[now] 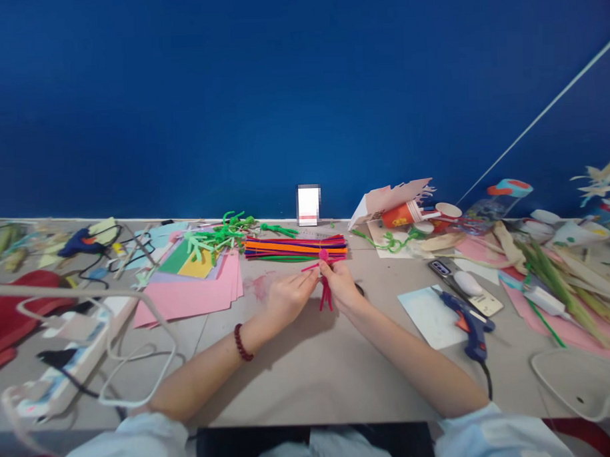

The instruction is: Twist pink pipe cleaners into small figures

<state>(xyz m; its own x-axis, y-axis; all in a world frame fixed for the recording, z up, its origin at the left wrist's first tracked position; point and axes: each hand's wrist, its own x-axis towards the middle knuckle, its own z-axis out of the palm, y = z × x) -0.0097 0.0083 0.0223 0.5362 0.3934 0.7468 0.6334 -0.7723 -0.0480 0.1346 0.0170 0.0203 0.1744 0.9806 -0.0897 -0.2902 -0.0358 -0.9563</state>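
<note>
As both hands are pinching it, magenta pipe cleaner piece (pixel 326 291): its strands are hanging below a small pink coil (pixel 324 254), and it is being held just above the counter (pixel 310 388), in front of the person.
Left hand (pixel 287 299): the fingers (pixel 311 276) are gripping a strand just beside the coil, and a dark red bead bracelet (pixel 243 342) is circling the wrist.
Right hand (pixel 342 287): the fingers (pixel 327 269) are clenching the coil and strands from the other side.
Just beyond: a bundle of multicoloured pipe cleaners (pixel 296 247) is lying on the counter.
Left side: green pipe cleaner shapes (pixel 220 237) are resting on stacked pink paper (pixel 187 296), near a white power strip (pixel 64 357).
Right side: a blue hot glue gun (pixel 468 323) is lying across pale card (pixel 431 316), and dried husks (pixel 557 280) are piling up farther along.
</note>
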